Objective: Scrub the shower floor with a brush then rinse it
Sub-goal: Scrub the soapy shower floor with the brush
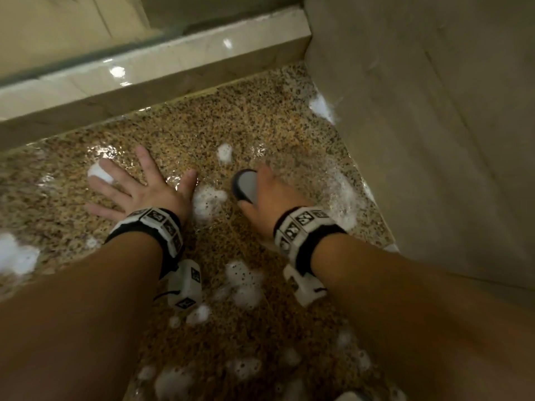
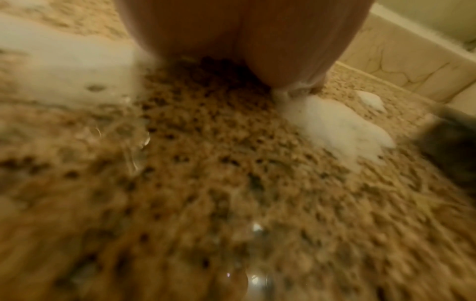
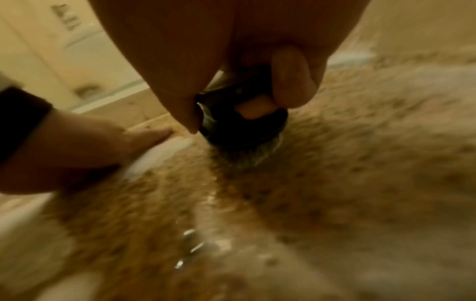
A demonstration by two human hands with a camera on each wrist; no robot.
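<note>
Fingers of the right hand (image 1: 267, 195) curl round a small grey-topped, black-rimmed scrubbing brush (image 1: 245, 185), bristles down on the wet speckled-granite shower floor (image 1: 202, 125); the left hand (image 1: 139, 186) lies spread flat beside it. Scrubbing seems underway, with white foam patches (image 1: 207, 201) scattered about. Next comes more strokes, then rinsing. The brush's long axis runs away from the person, toward the marble curb (image 1: 144, 68).

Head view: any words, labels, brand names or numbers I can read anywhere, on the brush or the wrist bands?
No readable text in any view.
Brush: grey top, no label visible.
Left wrist band: black-and-white marker squares only, no letters or numbers.
Right wrist band: the same marker squares, nothing to read.
Wrist views: too blurred to show any print.
</note>
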